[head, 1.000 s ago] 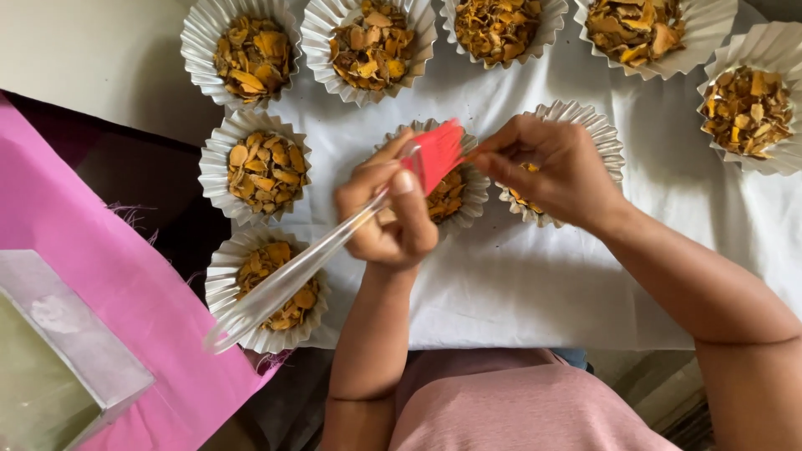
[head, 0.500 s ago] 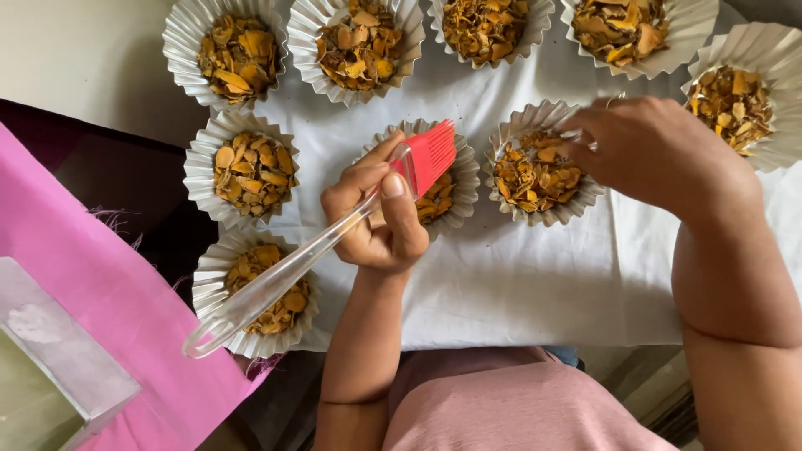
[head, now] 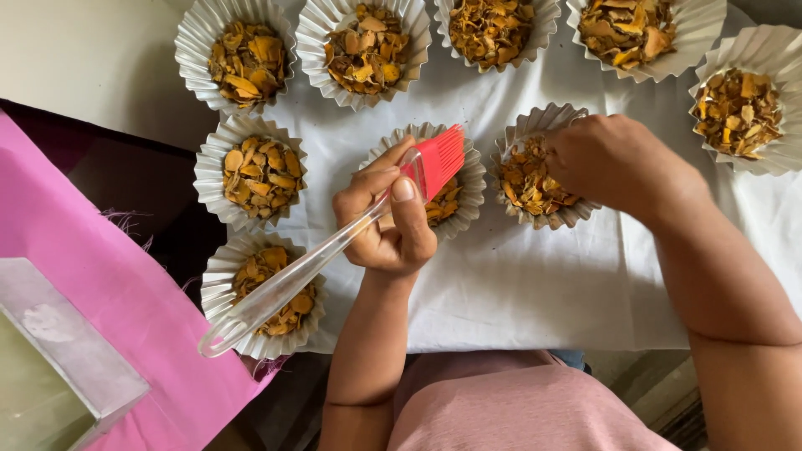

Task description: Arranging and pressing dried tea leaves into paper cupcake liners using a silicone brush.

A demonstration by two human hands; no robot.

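Left hand [head: 386, 224]: closed grip on a brush [head: 334, 242], fingers wrapped round its clear handle, thumb laid along the shaft.
Brush: red bristle head up and to the right, over the middle cup [head: 455, 188]; clear looped handle end slants down-left across the lower-left cup [head: 263, 292].
Right hand [head: 614, 163]: knuckles up, fingertips curled down into the cup [head: 535, 171] just right of the middle one; whether the grip holds any chips cannot be told.
Cups: white fluted paper cups filled with dried orange-brown chips; four in a row along the top, one at the far right [head: 739, 100], one at the left [head: 251, 171], the rest as above.
Cloth [head: 518, 284]: white sheet under the cups, spread over the table.
Pink fabric [head: 92, 284]: lies at the left, well apart from both hands.
Clear box [head: 58, 367]: rests on the pink fabric at the lower-left corner.
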